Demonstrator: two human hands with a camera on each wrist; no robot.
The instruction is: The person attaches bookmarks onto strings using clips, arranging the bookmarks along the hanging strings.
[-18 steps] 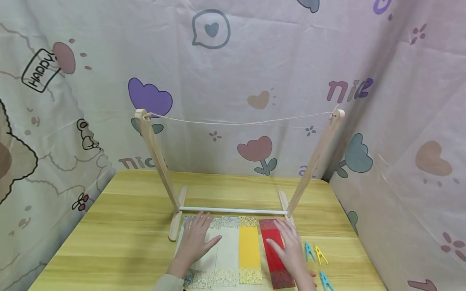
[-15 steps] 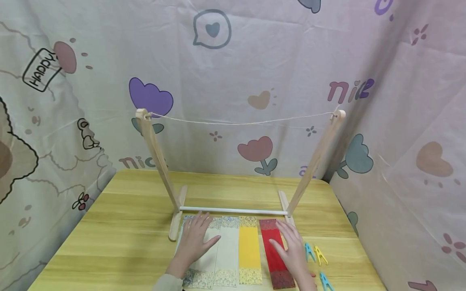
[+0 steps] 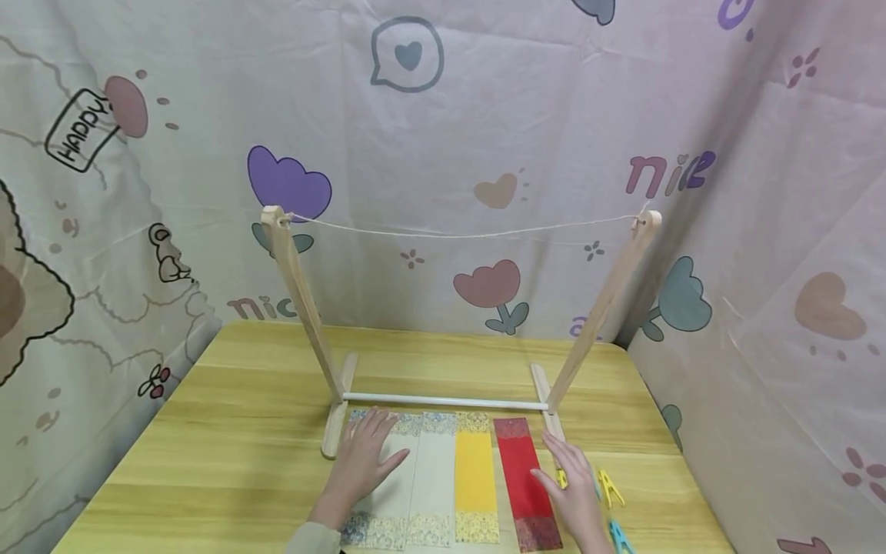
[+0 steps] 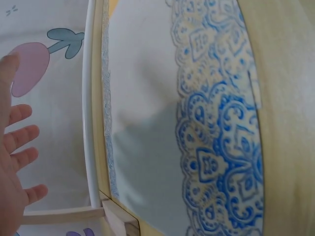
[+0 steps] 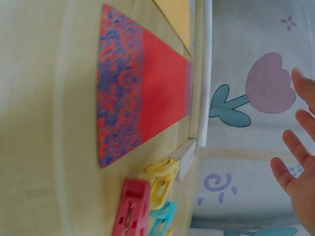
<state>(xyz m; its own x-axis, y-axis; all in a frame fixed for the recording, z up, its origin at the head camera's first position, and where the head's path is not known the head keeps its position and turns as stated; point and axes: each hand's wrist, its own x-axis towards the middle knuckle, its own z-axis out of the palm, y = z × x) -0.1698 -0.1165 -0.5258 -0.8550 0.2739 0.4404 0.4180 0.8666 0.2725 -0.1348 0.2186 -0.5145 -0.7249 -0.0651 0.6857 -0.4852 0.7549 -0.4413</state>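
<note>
My left hand (image 3: 363, 462) hovers over the white paper strips with blue lace-like borders (image 3: 394, 488), its fingers spread and nothing in them. Beside these lie a white strip with a paler pattern (image 3: 433, 473) and a yellow strip (image 3: 474, 471). To the right, a red strip (image 3: 521, 465) lies slightly slanted. My right hand (image 3: 577, 492) is just right of the red strip, fingers extended and holding nothing. Below that hand are small plastic clothespins: a red clothespin (image 5: 132, 209), a yellow clothespin (image 3: 611, 488) and a blue clothespin (image 3: 620, 537), partly hidden by the hand in the head view.
Behind the strips stands a wooden frame with a left post (image 3: 304, 308) and a right post (image 3: 604, 315). A thin string (image 3: 457, 235) sags between their tops, and a white rod (image 3: 443, 400) joins them low down. A printed cloth (image 3: 415, 131) surrounds the wooden table (image 3: 208, 431).
My right hand has moved right, off the red strip and over some clothespins, uncovering more of the strip. My left hand has shifted slightly left and down.
</note>
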